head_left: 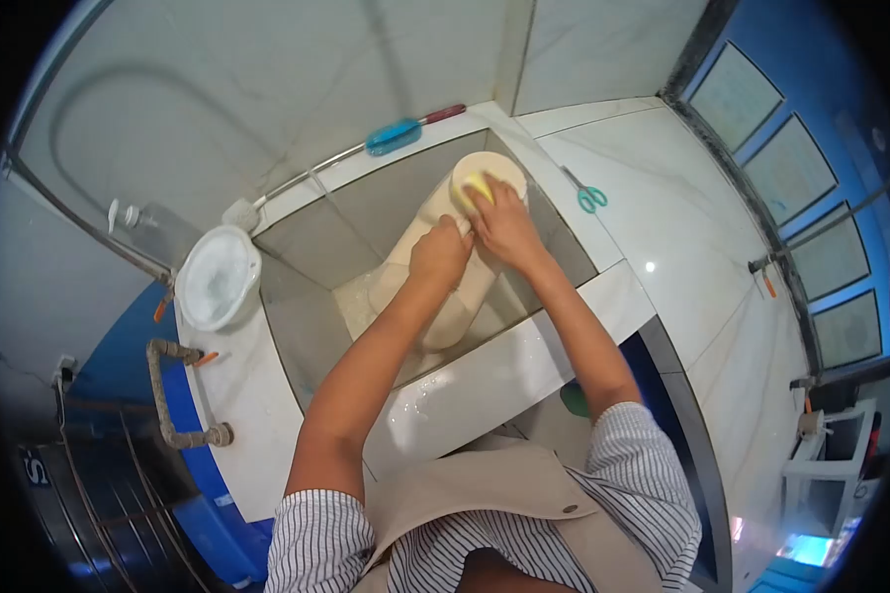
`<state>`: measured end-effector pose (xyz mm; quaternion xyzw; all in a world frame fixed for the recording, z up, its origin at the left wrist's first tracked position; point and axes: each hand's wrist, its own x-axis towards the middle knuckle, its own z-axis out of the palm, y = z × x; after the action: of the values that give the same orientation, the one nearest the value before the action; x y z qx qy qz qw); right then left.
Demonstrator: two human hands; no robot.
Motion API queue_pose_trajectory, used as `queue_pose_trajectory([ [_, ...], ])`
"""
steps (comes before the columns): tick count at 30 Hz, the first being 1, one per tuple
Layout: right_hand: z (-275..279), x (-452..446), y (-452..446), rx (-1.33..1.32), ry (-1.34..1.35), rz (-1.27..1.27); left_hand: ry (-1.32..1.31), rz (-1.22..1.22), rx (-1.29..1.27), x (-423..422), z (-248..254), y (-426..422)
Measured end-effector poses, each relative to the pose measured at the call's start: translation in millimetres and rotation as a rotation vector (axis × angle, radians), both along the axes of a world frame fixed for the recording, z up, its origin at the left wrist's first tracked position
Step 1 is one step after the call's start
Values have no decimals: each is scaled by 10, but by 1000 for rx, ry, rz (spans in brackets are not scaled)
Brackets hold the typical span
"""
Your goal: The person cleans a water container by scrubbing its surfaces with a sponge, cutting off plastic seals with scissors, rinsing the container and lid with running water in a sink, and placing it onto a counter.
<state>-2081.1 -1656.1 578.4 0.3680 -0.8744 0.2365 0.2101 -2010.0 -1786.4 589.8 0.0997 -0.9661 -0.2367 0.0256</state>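
A large cream-coloured object (477,279), long and rounded with a round end, lies slanted in the grey sink basin (307,237). My right hand (504,219) is closed on a yellow sponge (479,188), pressed against the object near its round upper end. Just left of it, my left hand (440,255) has its fingers curled round a small protruding part at the middle of the same object. The lower end of the object rests toward the bottom of the basin, partly behind my left forearm.
A white bowl (219,278) stands on the left ledge beside a clear pump bottle (158,230). Behind the basin lies a blue brush (394,137) with a red handle. Green scissors (590,198) are on the right counter. Pipes stick out at left.
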Motion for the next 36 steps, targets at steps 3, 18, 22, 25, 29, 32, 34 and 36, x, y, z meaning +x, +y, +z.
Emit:
queue_pose_trajectory([
  [3, 10, -197, 308, 78, 3, 122, 8, -44, -8, 77, 1, -12],
  [18, 143, -388, 23, 370, -119, 544, 17, -158, -150, 235, 30, 233],
  [22, 138, -836, -133, 332, -186, 296, 52, -132, -204, 282, 56, 133],
  [25, 271, -310, -320, 496, -148, 625, 106, -59, -170, 355, -51, 26],
  [29, 283, -914, -358, 151, -586, 431, 57, 4, -190, 649, -29, -140],
  [32, -295, -850, -433, -243, -1039, 456, -25, 179, -101, 905, -123, -414],
  [34, -589, -232, -468, -459, -698, 322, 100, 380, -17, 1073, -264, -615],
  [36, -644, 407, -532, -135, -169, 330, 137, 467, 89, 1143, -397, -844],
])
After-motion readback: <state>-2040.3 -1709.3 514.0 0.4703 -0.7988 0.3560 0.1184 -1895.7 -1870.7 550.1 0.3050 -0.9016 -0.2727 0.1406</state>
